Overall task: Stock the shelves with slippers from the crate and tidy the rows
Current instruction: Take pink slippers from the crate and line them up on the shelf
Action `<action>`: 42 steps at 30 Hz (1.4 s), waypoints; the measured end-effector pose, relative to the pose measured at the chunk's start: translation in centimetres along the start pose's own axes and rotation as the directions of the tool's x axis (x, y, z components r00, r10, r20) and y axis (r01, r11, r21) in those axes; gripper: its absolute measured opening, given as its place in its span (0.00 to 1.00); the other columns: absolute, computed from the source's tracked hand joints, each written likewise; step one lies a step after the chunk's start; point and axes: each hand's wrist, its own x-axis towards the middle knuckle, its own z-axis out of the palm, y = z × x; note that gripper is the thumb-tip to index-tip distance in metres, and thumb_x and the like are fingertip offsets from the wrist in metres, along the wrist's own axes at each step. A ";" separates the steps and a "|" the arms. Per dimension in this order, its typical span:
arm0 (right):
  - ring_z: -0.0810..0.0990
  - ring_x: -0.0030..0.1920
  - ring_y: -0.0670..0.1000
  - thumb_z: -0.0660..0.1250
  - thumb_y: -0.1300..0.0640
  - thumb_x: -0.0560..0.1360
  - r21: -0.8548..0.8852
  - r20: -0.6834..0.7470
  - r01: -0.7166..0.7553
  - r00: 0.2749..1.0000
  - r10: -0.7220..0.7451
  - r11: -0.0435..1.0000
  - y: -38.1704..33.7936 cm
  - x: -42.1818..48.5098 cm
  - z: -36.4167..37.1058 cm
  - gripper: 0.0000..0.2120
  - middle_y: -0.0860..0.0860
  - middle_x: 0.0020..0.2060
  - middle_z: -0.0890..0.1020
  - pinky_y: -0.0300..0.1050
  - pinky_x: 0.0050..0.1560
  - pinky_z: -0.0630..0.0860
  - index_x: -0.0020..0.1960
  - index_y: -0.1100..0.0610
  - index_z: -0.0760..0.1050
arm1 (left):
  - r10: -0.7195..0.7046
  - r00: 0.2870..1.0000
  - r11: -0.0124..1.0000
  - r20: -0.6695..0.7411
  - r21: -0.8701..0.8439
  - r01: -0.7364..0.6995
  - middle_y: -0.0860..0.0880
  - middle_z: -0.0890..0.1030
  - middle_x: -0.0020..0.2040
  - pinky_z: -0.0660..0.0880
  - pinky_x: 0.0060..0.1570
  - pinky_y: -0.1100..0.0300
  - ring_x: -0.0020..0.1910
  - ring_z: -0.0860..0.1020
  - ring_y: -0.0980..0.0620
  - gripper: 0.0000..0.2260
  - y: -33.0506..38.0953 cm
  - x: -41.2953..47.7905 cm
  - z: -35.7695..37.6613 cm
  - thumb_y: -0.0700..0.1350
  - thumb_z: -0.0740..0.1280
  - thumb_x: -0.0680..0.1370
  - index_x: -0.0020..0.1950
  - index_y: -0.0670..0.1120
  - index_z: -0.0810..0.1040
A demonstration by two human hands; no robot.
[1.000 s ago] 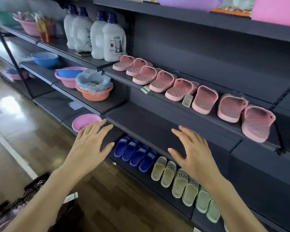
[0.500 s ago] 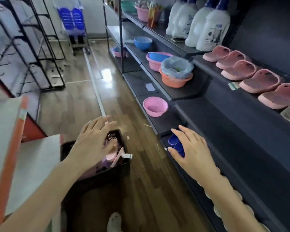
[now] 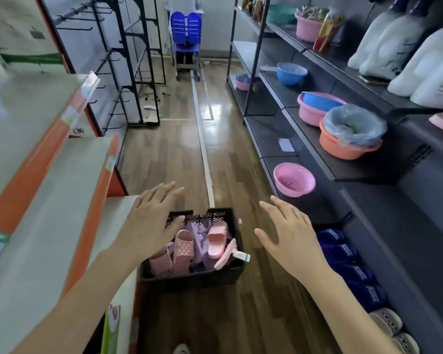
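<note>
My black mesh crate (image 3: 189, 279) stands on the floor (image 3: 241, 162), heaped with jumbled pink slippers (image 3: 183, 247) and purple slippers (image 3: 198, 233); blue slippers (image 3: 348, 254) sit rowed to its right.

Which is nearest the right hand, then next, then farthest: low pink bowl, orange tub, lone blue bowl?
1. Low pink bowl, just ahead of right hand.
2. Orange tub, shelf above, rightward.
3. Lone blue bowl, far down aisle.

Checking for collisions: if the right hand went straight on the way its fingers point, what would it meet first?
Probably nothing near: the right hand, open, points forward over bare floor between the crate and the shelves; depth is unclear.
</note>
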 end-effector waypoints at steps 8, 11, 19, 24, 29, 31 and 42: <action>0.61 0.72 0.50 0.61 0.45 0.76 0.040 0.132 -0.005 0.991 0.000 0.999 -3.4 5.9 4.6 0.26 0.49 0.72 0.64 0.46 0.71 0.56 0.72 0.49 0.62 | -0.076 0.992 0.994 0.097 -0.075 0.083 0.47 0.68 0.70 0.59 0.69 0.49 0.70 0.64 0.46 0.26 -6.7 3.2 2.1 0.55 0.58 0.74 0.71 0.48 0.67; 0.61 0.72 0.48 0.61 0.45 0.76 0.051 0.177 -0.025 0.984 0.015 0.998 -3.4 7.7 6.2 0.26 0.48 0.72 0.64 0.45 0.70 0.55 0.72 0.48 0.62 | -0.108 0.984 0.989 0.139 -0.089 0.121 0.47 0.68 0.70 0.60 0.69 0.49 0.70 0.65 0.46 0.23 -8.6 3.9 3.6 0.50 0.65 0.76 0.71 0.48 0.67; 0.60 0.72 0.48 0.60 0.45 0.77 0.087 0.302 -0.088 0.952 0.058 0.992 -0.3 12.8 10.7 0.27 0.48 0.73 0.63 0.45 0.71 0.56 0.73 0.48 0.59 | -0.158 0.949 0.978 0.274 -0.086 0.188 0.47 0.69 0.70 0.63 0.67 0.51 0.68 0.67 0.46 0.23 -10.7 7.2 8.8 0.50 0.65 0.76 0.71 0.47 0.67; 0.62 0.71 0.49 0.61 0.47 0.77 0.118 0.342 -0.124 0.937 0.077 0.985 3.5 16.2 13.7 0.27 0.48 0.71 0.65 0.46 0.70 0.59 0.73 0.50 0.59 | -0.112 0.936 0.986 0.335 -0.083 0.148 0.46 0.70 0.69 0.65 0.64 0.53 0.67 0.69 0.45 0.22 -9.0 11.9 13.0 0.46 0.66 0.76 0.70 0.46 0.69; 0.62 0.71 0.47 0.61 0.46 0.77 0.117 0.409 -0.176 0.905 0.114 0.977 8.3 18.5 17.3 0.26 0.47 0.71 0.65 0.45 0.69 0.59 0.73 0.50 0.59 | -0.092 0.900 0.987 0.427 -0.079 0.138 0.47 0.70 0.69 0.64 0.65 0.55 0.67 0.69 0.47 0.21 -7.9 16.5 18.9 0.49 0.62 0.77 0.70 0.47 0.68; 0.63 0.70 0.48 0.61 0.47 0.77 0.124 0.436 -0.190 0.892 0.118 0.974 10.1 19.0 19.1 0.26 0.48 0.70 0.66 0.45 0.68 0.60 0.73 0.51 0.60 | -0.087 0.878 0.989 0.471 -0.068 0.134 0.48 0.69 0.70 0.63 0.65 0.55 0.67 0.68 0.48 0.21 -7.6 17.8 21.3 0.47 0.62 0.78 0.70 0.46 0.67; 0.63 0.70 0.49 0.59 0.47 0.78 0.122 0.554 -0.348 0.801 0.227 0.930 17.5 18.9 32.0 0.27 0.49 0.71 0.65 0.45 0.68 0.60 0.74 0.51 0.57 | -0.091 0.746 0.989 0.660 -0.025 0.143 0.49 0.69 0.69 0.65 0.62 0.56 0.65 0.69 0.49 0.21 -9.6 22.1 37.0 0.48 0.61 0.78 0.71 0.48 0.66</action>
